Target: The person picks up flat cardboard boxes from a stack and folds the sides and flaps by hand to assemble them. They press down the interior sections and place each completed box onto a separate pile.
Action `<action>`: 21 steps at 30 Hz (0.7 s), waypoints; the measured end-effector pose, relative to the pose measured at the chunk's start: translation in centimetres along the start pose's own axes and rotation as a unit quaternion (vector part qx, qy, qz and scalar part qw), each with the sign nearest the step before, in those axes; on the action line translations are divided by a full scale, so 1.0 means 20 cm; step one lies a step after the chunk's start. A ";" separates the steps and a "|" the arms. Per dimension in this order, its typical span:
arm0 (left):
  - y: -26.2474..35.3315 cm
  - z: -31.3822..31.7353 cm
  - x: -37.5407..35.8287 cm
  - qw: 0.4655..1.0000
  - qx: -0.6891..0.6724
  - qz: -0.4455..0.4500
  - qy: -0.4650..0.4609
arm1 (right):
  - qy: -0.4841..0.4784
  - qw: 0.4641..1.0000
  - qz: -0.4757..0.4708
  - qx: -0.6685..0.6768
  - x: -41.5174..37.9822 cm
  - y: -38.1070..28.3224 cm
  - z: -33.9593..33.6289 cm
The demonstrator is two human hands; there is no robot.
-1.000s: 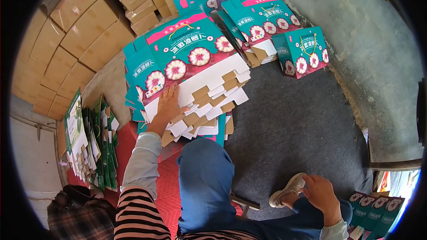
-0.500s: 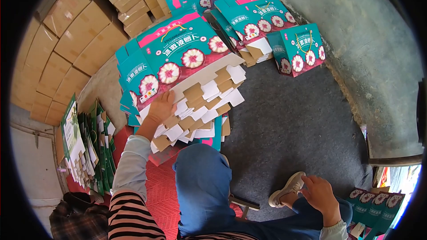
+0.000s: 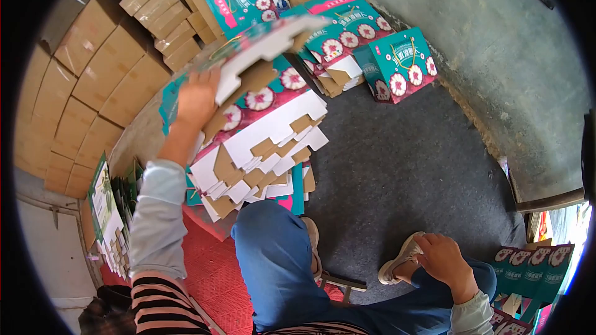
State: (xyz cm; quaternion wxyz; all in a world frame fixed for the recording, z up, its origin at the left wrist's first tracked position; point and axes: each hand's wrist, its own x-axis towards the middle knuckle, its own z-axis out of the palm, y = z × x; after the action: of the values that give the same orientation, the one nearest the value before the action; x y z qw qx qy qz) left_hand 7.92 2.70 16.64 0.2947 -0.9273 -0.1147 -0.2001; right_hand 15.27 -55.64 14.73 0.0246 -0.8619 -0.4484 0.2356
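Note:
My left hand (image 3: 197, 100) grips the lower edge of a flattened carton (image 3: 264, 49), which is tilted up and blurred by motion. Beneath it lies a stack of flattened teal and pink cartons (image 3: 257, 99) printed with round white-and-magenta slices. The stack's white and brown notched flaps (image 3: 273, 152) point toward me. My right hand (image 3: 444, 265) is at my right knee, above my shoe, with loosely bent fingers and nothing in them.
An assembled carton with a rope handle (image 3: 406, 65) stands by the grey wall, beside more flat cartons (image 3: 347, 28). Brown boxes (image 3: 93, 68) are piled at left. Green flat cartons (image 3: 108, 211) lean below them. More teal cartons (image 3: 534, 270) stand at lower right.
My left hand has moved up and lifted the top carton's near edge off the stack, uncovering the one below. My right hand has stayed by my knee, and the view has shifted slightly.

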 end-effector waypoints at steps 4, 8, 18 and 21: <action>-0.03 -0.58 0.35 0.993 -0.093 -0.063 0.031 | 0.039 0.999 -0.023 0.002 0.00 -0.01 -0.03; 0.26 -1.01 0.46 0.964 -0.231 -0.092 0.093 | 0.209 0.969 -0.103 0.087 0.04 -0.02 -0.13; 1.46 -1.22 0.08 0.858 -0.491 -0.104 0.111 | 0.354 0.840 0.004 0.411 0.17 -0.25 -0.43; 1.67 -1.14 -0.10 0.829 -0.546 -0.118 0.037 | 0.272 0.862 0.057 0.423 0.14 -0.13 -0.31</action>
State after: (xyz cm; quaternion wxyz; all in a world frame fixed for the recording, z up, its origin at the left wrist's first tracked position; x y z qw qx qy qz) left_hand 10.23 -37.77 16.11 -0.2811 -0.9083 -0.0847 -0.2979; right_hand 17.37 -50.88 19.82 0.4948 -0.8224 -0.2309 0.1597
